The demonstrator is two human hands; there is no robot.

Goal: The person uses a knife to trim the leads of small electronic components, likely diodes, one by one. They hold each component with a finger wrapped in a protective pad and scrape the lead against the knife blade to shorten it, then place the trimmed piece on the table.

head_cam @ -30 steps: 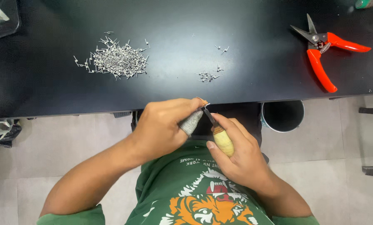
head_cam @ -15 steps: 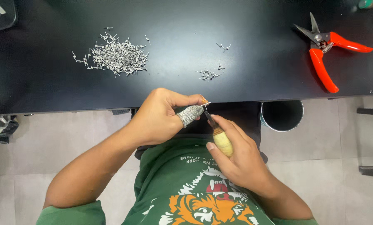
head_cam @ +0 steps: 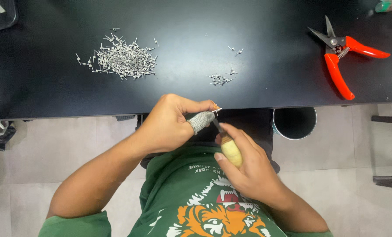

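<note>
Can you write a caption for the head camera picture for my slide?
Left hand pinches a tiny pin, right hand works it with a small knife below a black table.

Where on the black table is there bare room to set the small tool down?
Bare table lies between the small scatter of metal pieces and the red-handled cutters. The near-left strip below the big pile of metal pieces is also bare. The big pile crowds the left-centre; the cutters fill the right end.
</note>
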